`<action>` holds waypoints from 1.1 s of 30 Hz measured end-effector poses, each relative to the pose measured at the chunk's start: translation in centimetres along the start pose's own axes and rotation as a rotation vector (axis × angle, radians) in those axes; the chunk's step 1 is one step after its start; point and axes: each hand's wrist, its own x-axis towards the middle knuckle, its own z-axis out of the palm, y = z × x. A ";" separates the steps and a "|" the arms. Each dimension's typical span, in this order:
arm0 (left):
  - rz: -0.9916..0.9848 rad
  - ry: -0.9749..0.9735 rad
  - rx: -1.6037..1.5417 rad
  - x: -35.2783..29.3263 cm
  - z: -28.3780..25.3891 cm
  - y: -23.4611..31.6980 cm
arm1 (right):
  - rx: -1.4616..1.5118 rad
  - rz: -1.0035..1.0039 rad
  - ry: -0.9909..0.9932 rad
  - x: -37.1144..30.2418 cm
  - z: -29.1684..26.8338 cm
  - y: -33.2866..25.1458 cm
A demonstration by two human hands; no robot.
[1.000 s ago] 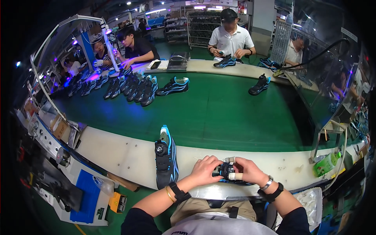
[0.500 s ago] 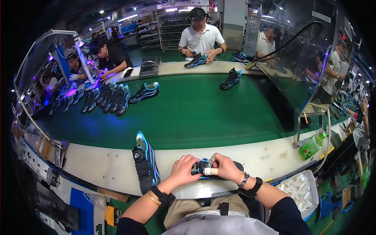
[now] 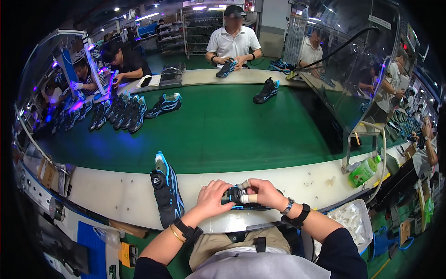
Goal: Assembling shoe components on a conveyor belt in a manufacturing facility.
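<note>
A black sneaker with blue trim (image 3: 231,191) lies sideways on the near ledge in front of me, its dial facing up. My left hand (image 3: 213,199) is closed around one end of it, the fingertips against the upper. The thumb and a finger of my right hand (image 3: 266,195) carry whitish wraps and grip the shoe at the round dial. Part of the shoe is hidden under my right hand. Left of my hands another black and blue sneaker (image 3: 167,194) rests on the ledge, untouched, with its dial showing.
Beyond the white ledge (image 3: 111,190) runs a green belt (image 3: 209,135) with several sneakers at the left and one sneaker (image 3: 266,90) farther right. Across it a person (image 3: 233,42) handles a shoe. A green bottle (image 3: 364,172) and a box of white pieces (image 3: 350,225) are at right.
My whole view has shifted slightly. My right fingers have moved a little about the dial, while my left hand keeps its hold. The person across has turned their shoe more upright.
</note>
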 end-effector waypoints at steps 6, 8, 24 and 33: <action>-0.012 -0.036 -0.036 -0.5 -0.9 0.8 | -0.052 -0.154 -0.136 -0.1 -1.0 -0.9; 0.034 -0.029 -0.024 -0.6 -1.1 1.5 | -0.119 -0.235 -0.108 -0.4 -0.9 -0.1; -0.049 0.064 0.091 -0.2 -0.3 -1.2 | -0.191 0.011 0.281 0.9 3.3 -1.1; -0.072 0.024 0.043 -0.7 0.2 -0.8 | -0.207 0.114 0.184 0.0 3.1 -1.9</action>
